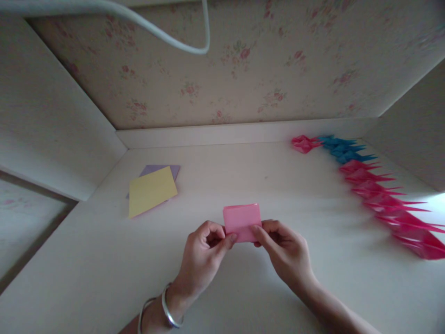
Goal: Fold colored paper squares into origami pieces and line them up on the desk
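Between my two hands is a small folded piece of pink paper (pixel 242 219), roughly square, with layered edges showing along its top. My left hand (pixel 206 253) pinches its lower left corner, thumb in front and fingers curled behind. At the lower right side, my right hand (pixel 285 248) grips it the same way, the thumb lying across the front. The paper is held over the white table, tilted toward me. Fingertips behind the paper are mostly hidden. Two silver bangles circle my left wrist.
Yellow paper (pixel 153 191) lies over purple paper (pixel 177 170) at the left. Along the right runs a row of folded paper figures, several pink (pixel 387 204) and several blue (pixel 342 149). A white cable (pixel 167 39) hangs before the floral wall; white panels flank the table (pixel 222 171).
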Demonstrator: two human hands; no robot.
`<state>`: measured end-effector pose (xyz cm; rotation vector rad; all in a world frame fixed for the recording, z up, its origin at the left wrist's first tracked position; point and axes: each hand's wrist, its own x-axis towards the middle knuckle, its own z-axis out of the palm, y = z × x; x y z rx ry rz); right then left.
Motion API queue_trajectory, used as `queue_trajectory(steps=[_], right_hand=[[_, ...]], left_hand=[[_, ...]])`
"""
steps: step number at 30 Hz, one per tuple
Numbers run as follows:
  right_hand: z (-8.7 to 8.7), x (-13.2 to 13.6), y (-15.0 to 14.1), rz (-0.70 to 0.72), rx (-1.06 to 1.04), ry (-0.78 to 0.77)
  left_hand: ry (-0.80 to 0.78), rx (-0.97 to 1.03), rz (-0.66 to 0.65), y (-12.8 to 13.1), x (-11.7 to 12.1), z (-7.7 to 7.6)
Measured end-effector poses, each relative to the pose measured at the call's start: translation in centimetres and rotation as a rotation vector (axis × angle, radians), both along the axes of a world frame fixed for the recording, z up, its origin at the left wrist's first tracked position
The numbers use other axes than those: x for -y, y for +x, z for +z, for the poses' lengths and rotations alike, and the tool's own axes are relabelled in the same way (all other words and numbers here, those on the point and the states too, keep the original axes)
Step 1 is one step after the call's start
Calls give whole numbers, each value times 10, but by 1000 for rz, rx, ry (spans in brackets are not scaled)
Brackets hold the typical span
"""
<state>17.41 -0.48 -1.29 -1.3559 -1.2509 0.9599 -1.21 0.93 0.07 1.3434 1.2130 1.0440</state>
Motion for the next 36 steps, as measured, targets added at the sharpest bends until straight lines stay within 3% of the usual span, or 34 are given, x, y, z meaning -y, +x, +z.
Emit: queue_trajectory(steps=[15, 19, 22, 26, 30, 36], right_hand=[[2, -2, -3, -28, 25, 4], [4, -3, -5, -26, -188, -36], [6, -5, -5, 52, -339, -113], [9, -6, -3, 122, -247, -168], [9, -7, -1, 44, -118, -139], [8, -9, 2, -39, -47, -122]], left_hand=[[6, -14, 3, 0, 2, 0], [6, -24, 3, -1, 2, 1], [-21, -16, -26, 0, 2, 0], [-83, 44, -74, 2, 1, 1], [-85, 88, -43, 1, 1, 2], [-135, 41, -118, 0, 0, 3]])
